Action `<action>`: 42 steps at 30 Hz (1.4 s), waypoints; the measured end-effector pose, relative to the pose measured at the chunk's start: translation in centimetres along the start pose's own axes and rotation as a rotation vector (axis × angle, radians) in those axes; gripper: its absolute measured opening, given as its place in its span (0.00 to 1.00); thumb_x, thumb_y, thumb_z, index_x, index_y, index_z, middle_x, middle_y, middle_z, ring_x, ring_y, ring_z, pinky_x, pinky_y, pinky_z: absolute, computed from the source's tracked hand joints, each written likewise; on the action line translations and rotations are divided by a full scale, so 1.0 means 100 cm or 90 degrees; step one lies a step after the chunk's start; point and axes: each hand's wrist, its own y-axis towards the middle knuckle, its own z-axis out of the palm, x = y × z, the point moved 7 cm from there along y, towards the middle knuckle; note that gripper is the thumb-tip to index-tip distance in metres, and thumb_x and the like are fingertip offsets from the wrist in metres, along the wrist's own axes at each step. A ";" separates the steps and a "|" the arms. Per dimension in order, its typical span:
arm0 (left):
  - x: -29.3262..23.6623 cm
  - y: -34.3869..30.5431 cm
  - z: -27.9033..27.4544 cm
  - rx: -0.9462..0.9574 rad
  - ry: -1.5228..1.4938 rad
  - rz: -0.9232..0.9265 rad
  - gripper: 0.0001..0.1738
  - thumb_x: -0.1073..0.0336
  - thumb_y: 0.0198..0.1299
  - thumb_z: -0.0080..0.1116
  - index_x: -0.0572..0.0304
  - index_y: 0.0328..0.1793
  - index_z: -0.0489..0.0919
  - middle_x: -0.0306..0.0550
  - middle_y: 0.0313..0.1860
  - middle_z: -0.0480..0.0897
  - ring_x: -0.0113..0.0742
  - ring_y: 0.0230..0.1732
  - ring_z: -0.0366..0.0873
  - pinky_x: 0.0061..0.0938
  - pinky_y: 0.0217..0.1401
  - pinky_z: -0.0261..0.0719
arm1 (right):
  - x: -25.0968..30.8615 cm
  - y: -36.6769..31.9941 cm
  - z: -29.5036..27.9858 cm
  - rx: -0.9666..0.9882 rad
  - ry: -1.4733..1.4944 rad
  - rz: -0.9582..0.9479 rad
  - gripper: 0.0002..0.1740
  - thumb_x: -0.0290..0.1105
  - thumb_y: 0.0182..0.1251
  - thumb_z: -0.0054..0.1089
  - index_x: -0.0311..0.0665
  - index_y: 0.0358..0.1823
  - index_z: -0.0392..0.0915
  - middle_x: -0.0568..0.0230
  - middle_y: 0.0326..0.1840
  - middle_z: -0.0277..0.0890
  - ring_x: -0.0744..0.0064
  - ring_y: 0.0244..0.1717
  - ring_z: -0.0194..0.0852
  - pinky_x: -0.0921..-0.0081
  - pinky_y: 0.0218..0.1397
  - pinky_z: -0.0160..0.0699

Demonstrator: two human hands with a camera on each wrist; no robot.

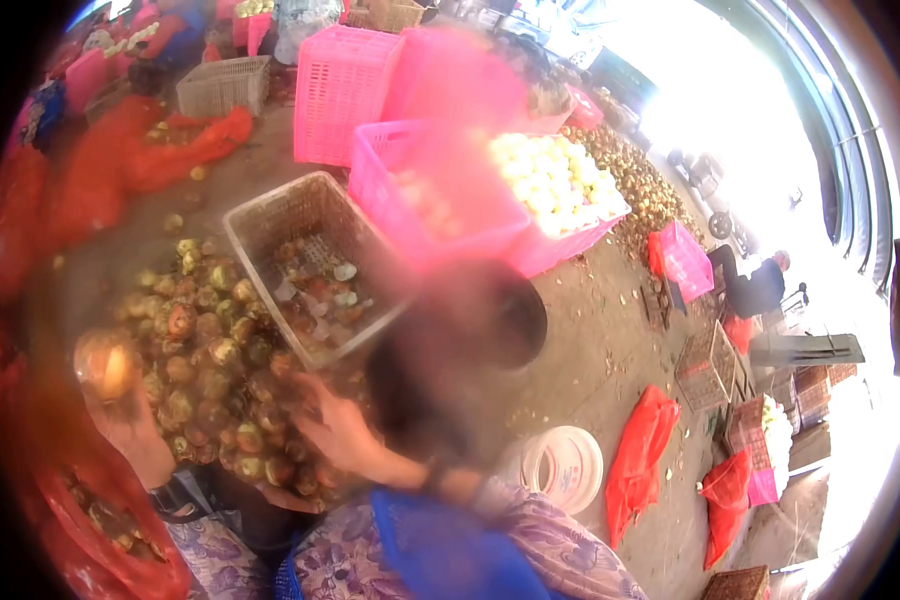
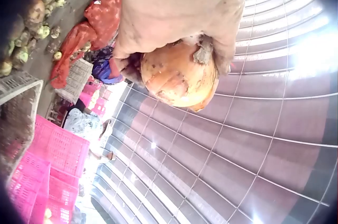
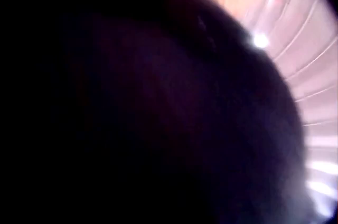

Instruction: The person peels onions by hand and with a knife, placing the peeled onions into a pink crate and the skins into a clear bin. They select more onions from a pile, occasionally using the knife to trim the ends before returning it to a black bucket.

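My left hand [image 1: 135,440] grips a brown-skinned onion [image 2: 179,73] at the left of the head view. The left wrist view has the fingers [image 2: 224,50] curled around it, the dry stem end close to the palm. My right hand [image 1: 338,428] is low over the near right side of a heap of unpeeled onions [image 1: 210,350]. Blur hides its fingertips, and I cannot tell whether it holds anything. A dark round shape [image 3: 174,113] covers most of the right wrist view, with only a bit of skin at the top.
Just beyond the heap stands a grey crate [image 1: 275,310] with onion scraps in its bottom. Pink crates [image 1: 345,90] are behind it, one full of peeled onions [image 1: 555,180]. A red net bag [image 1: 120,530] lies at left; a white bucket [image 1: 575,465] stands at right.
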 end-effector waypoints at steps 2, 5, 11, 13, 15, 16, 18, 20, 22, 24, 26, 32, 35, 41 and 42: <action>0.001 -0.006 -0.022 -0.109 0.002 -0.009 0.32 0.66 0.64 0.64 0.62 0.73 0.67 0.54 0.70 0.72 0.51 0.72 0.68 0.47 0.77 0.66 | -0.018 -0.002 0.022 -0.020 0.428 0.084 0.29 0.29 0.69 0.58 0.34 0.71 0.65 0.71 0.30 0.76 0.83 0.23 0.67 0.77 0.24 0.68; -0.003 -0.018 0.009 0.127 0.784 0.334 0.35 0.63 0.61 0.68 0.61 0.72 0.67 0.49 0.66 0.74 0.44 0.66 0.74 0.40 0.68 0.77 | -0.008 0.003 0.018 0.055 0.511 0.115 0.23 0.29 0.66 0.59 0.34 0.62 0.71 0.68 0.31 0.73 0.80 0.25 0.69 0.80 0.26 0.68; 0.051 0.000 0.003 0.055 0.028 -0.042 0.41 0.56 0.56 0.73 0.66 0.70 0.67 0.53 0.63 0.76 0.49 0.65 0.75 0.43 0.69 0.79 | 0.079 0.055 -0.039 -0.073 0.125 -0.154 0.21 0.22 0.58 0.58 0.32 0.55 0.75 0.63 0.37 0.79 0.76 0.31 0.76 0.79 0.33 0.77; 0.062 0.000 0.005 0.056 0.008 -0.070 0.40 0.56 0.57 0.73 0.67 0.70 0.67 0.52 0.63 0.76 0.49 0.64 0.76 0.42 0.69 0.79 | 0.108 0.057 -0.041 -0.079 -0.031 -0.302 0.20 0.23 0.58 0.59 0.32 0.54 0.75 0.65 0.39 0.80 0.78 0.31 0.76 0.79 0.34 0.77; 0.073 0.001 -0.001 0.059 -0.001 -0.075 0.39 0.56 0.57 0.73 0.67 0.70 0.67 0.52 0.64 0.76 0.49 0.64 0.76 0.42 0.69 0.79 | 0.122 0.062 -0.039 -0.072 -0.022 -0.260 0.21 0.24 0.57 0.59 0.33 0.54 0.76 0.63 0.40 0.80 0.76 0.33 0.77 0.76 0.37 0.78; 0.079 0.000 0.002 0.052 0.012 -0.094 0.39 0.54 0.58 0.72 0.66 0.70 0.67 0.52 0.65 0.76 0.49 0.65 0.76 0.43 0.70 0.78 | 0.114 0.068 -0.036 -0.064 -0.009 -0.248 0.21 0.24 0.58 0.59 0.32 0.55 0.75 0.60 0.41 0.81 0.72 0.36 0.78 0.73 0.41 0.78; 0.087 -0.003 0.010 0.046 0.023 -0.114 0.39 0.53 0.59 0.71 0.65 0.70 0.67 0.51 0.66 0.75 0.48 0.65 0.75 0.44 0.70 0.77 | 0.098 0.080 -0.029 -0.049 0.016 -0.223 0.23 0.26 0.58 0.60 0.32 0.57 0.75 0.54 0.44 0.81 0.65 0.42 0.80 0.66 0.48 0.79; 0.101 -0.011 0.017 0.053 0.019 -0.197 0.39 0.49 0.61 0.69 0.62 0.71 0.67 0.50 0.67 0.75 0.47 0.67 0.74 0.45 0.71 0.76 | 0.100 0.080 -0.022 -0.050 -0.090 -0.274 0.24 0.29 0.61 0.58 0.31 0.59 0.73 0.49 0.50 0.80 0.56 0.50 0.78 0.61 0.55 0.77; 0.116 -0.009 0.006 0.067 0.017 -0.214 0.39 0.44 0.63 0.64 0.59 0.72 0.67 0.49 0.68 0.74 0.46 0.68 0.73 0.45 0.72 0.74 | 0.100 0.080 -0.014 -0.038 -0.040 -0.224 0.25 0.32 0.63 0.57 0.30 0.61 0.71 0.45 0.54 0.78 0.49 0.56 0.77 0.56 0.60 0.75; 0.135 -0.015 -0.001 0.027 -0.006 -0.300 0.38 0.40 0.66 0.58 0.57 0.73 0.67 0.48 0.68 0.74 0.45 0.68 0.73 0.43 0.69 0.76 | 0.091 0.088 -0.010 -0.071 -0.098 -0.260 0.30 0.38 0.69 0.61 0.38 0.70 0.66 0.51 0.48 0.76 0.62 0.36 0.80 0.67 0.33 0.81; 0.142 -0.019 0.005 0.059 0.013 -0.296 0.36 0.38 0.69 0.51 0.55 0.73 0.67 0.48 0.68 0.73 0.45 0.67 0.73 0.43 0.67 0.77 | 0.099 0.086 -0.008 -0.084 -0.162 -0.300 0.29 0.37 0.69 0.61 0.38 0.69 0.66 0.52 0.46 0.78 0.65 0.35 0.80 0.69 0.32 0.82; 0.144 -0.028 0.024 0.156 0.152 -0.327 0.31 0.45 0.72 0.52 0.60 0.70 0.70 0.47 0.63 0.77 0.42 0.63 0.75 0.37 0.65 0.77 | 0.056 0.092 -0.006 -0.022 0.120 0.025 0.26 0.31 0.67 0.61 0.36 0.66 0.70 0.56 0.43 0.80 0.71 0.32 0.80 0.74 0.30 0.80; 0.154 -0.022 0.006 0.134 0.205 -0.246 0.30 0.47 0.72 0.52 0.62 0.69 0.71 0.47 0.61 0.79 0.40 0.63 0.76 0.37 0.65 0.77 | 0.055 0.088 -0.015 -0.106 0.207 -0.064 0.10 0.30 0.72 0.53 0.31 0.47 0.77 0.64 0.33 0.78 0.71 0.30 0.78 0.73 0.30 0.79; 0.160 -0.032 0.010 0.122 0.128 -0.330 0.28 0.49 0.73 0.51 0.63 0.67 0.71 0.49 0.62 0.78 0.41 0.62 0.76 0.40 0.68 0.76 | 0.054 0.069 -0.020 -0.144 -0.280 -0.334 0.15 0.27 0.62 0.56 0.32 0.50 0.75 0.55 0.40 0.76 0.56 0.39 0.75 0.63 0.41 0.75; 0.157 -0.033 0.015 0.119 0.130 -0.329 0.28 0.49 0.73 0.51 0.63 0.67 0.71 0.49 0.62 0.78 0.41 0.62 0.76 0.40 0.68 0.76 | 0.056 0.065 -0.018 -0.141 -0.418 -0.394 0.18 0.25 0.57 0.59 0.32 0.51 0.75 0.53 0.42 0.75 0.53 0.40 0.73 0.61 0.43 0.74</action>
